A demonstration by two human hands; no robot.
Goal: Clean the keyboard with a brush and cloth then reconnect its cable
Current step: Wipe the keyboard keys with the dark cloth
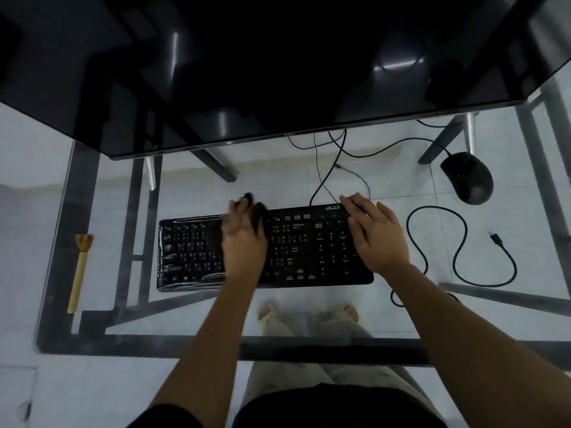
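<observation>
A black keyboard (296,248) lies on the glass desk, its left part under a shiny plastic cover. My left hand (244,239) is blurred over the keyboard's middle and holds a dark cloth (258,211) against the keys. My right hand (375,233) lies flat with spread fingers on the keyboard's right end. A wooden-handled brush (79,270) rests alone on the desk at the left. The keyboard cable (432,261) loops over the desk on the right, and its plug (496,237) lies loose on the glass.
A large dark monitor (247,63) stands behind the keyboard. A black mouse (468,177) sits at the back right with its wire running under the monitor. The glass desk edge (216,345) is near me; my legs and feet show through it.
</observation>
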